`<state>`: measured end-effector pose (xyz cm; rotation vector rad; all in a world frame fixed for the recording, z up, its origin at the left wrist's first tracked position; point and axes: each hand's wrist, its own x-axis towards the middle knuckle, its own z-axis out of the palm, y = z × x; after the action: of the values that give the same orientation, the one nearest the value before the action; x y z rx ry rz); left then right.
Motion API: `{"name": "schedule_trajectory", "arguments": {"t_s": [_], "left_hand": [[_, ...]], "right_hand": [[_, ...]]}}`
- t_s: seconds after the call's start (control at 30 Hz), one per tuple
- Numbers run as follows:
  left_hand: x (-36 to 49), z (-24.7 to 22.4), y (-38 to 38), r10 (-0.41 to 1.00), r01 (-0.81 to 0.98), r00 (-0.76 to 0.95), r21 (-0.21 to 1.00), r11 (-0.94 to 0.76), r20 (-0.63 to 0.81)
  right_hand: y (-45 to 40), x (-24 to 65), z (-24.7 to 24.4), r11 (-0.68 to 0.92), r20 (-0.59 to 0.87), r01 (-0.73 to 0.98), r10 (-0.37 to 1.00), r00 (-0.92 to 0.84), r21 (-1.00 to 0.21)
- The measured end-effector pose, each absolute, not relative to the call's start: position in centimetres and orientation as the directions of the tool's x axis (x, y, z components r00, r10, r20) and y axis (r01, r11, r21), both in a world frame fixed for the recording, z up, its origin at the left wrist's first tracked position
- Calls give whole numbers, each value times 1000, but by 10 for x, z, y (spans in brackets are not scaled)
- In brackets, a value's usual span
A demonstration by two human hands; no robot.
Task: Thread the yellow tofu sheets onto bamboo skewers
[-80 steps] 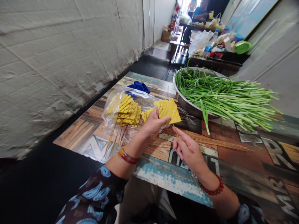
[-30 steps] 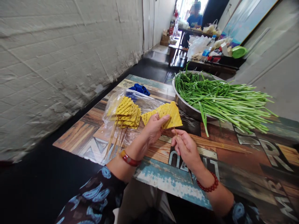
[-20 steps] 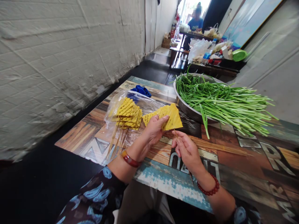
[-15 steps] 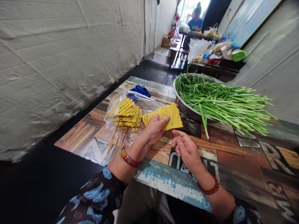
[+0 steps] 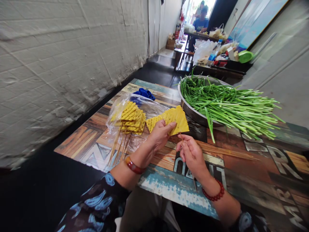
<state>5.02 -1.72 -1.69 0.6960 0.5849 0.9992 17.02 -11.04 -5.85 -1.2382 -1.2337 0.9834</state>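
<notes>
My left hand [image 5: 161,132] pinches a flat yellow sheet of tofu skin [image 5: 180,120], thumb on top, its slit part spreading off to the left. Just below the sheet's lower right edge, my right hand [image 5: 191,153] grips a thin wooden skewer [image 5: 181,135], whose tip meets that edge; whether it has gone in I cannot tell. Left of my hands lies a stack of slit yellow sheets on skewers [image 5: 132,119], resting on a clear plastic bag [image 5: 113,111]. Loose bare skewers [image 5: 227,150] lie to the right of my right hand.
A metal basin [image 5: 190,111] heaped with long green stalks [image 5: 231,103] stands at the right of the wood-patterned table [image 5: 74,141]. A blue cloth [image 5: 145,93] lies behind the bag. Farther back, a person [image 5: 201,24] is at another table, beyond bags and a bottle [image 5: 214,51].
Hardly anything differs. The view has shifted slightly, and both hands keep their hold on the sheet and the skewer.
</notes>
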Motion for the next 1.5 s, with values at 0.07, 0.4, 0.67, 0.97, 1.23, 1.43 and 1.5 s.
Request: {"name": "schedule_trajectory", "arguments": {"t_s": [0.07, 0.4, 0.67, 0.97, 1.23, 1.43, 1.5], "left_hand": [[51, -17, -18, 896, -549, 428, 754, 362, -118], [52, -15, -21, 889, -517, 442, 775, 363, -121], [54, -22, -22, 883, -518, 461, 780, 351, -91], [47, -12, -18, 893, -608, 433, 692, 389, -121], [43, -11, -13, 895, -604, 416, 686, 405, -161], [43, -10, -13, 893, -614, 385, 657, 437, -235], [43, -11, -13, 900, -627, 363, 652, 427, -241]], "right_hand": [[-110, 170, -57, 112, 123, 91, 984, 125, -990], [-109, 165, -53, 89, 88, 2, 985, 147, -996], [-106, 165, -52, 98, 95, -11, 981, 169, -995], [-108, 167, -48, 103, 100, -15, 985, 138, -995], [-110, 169, -54, 90, 90, 3, 990, 104, -996], [-110, 169, -57, 63, 62, -4, 993, 101, -998], [-111, 169, -58, 40, 39, -5, 994, 103, -999]]}}
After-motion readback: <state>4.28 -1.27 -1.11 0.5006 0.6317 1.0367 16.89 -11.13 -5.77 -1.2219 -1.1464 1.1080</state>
